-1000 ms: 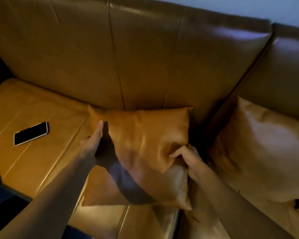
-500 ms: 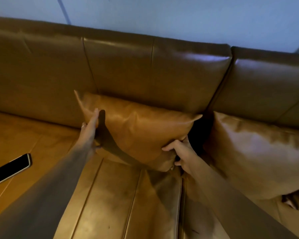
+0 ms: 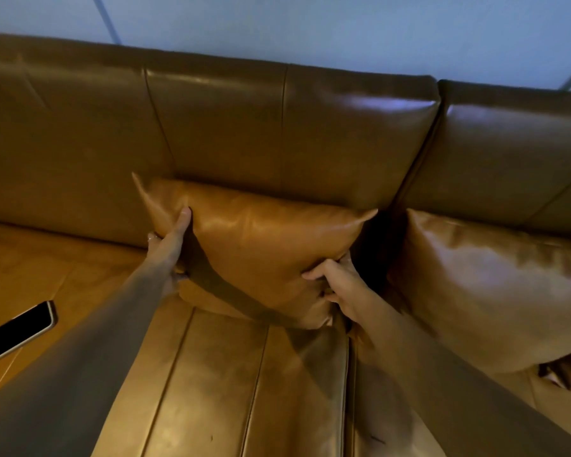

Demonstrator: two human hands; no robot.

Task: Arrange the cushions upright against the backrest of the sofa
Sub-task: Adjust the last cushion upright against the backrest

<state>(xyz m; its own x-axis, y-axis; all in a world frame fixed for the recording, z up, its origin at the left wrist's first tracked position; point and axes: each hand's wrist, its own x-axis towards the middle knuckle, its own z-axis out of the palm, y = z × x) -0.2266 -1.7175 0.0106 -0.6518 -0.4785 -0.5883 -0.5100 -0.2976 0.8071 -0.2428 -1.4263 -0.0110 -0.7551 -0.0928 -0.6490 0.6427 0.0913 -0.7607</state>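
Note:
A tan leather cushion (image 3: 261, 245) stands almost upright, its top edge leaning on the brown sofa backrest (image 3: 277, 133). My left hand (image 3: 170, 245) grips its left edge, thumb on the front face. My right hand (image 3: 340, 288) pinches its lower right corner. A second, paler cushion (image 3: 495, 285) leans against the backrest to the right, separated from the first by a dark gap.
A black phone (image 3: 15, 331) lies flat on the seat (image 3: 211, 390) at the far left. Seat seams run toward me between my arms. A pale wall (image 3: 310, 24) rises behind the sofa. A small dark object (image 3: 554, 374) peeks out under the right cushion.
The cushion went from lying flat on the seat to standing against the backrest. Both hands kept their hold and pushed it back; in the last half second little has moved.

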